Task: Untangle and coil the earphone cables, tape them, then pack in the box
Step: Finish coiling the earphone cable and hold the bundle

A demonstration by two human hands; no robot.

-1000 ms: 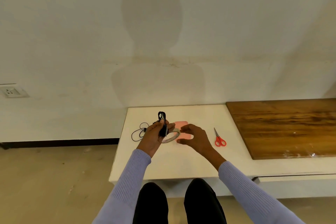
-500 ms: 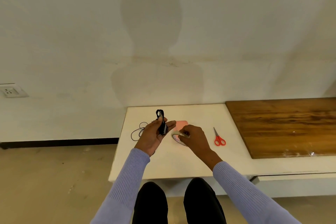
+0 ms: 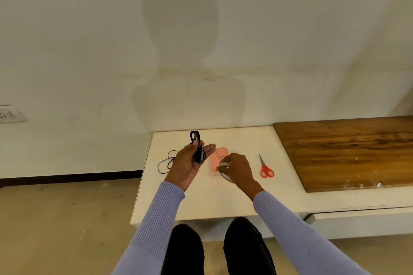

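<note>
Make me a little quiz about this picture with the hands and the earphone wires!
1. True or false: the red scissors lie on the wooden board.
2. Which hand holds the coiled earphone cable? A) left hand B) right hand C) neither
3. Fill in: the right hand grips the tape roll beside the pink ____.

Key:
1. False, they lie on the white table.
2. A.
3. Box. A second, loose earphone cable lies at the table's left edge.

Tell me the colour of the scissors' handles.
Red-orange. The scissors lie on the white table, to the right of the right hand; the head view shows them plainly.
</note>
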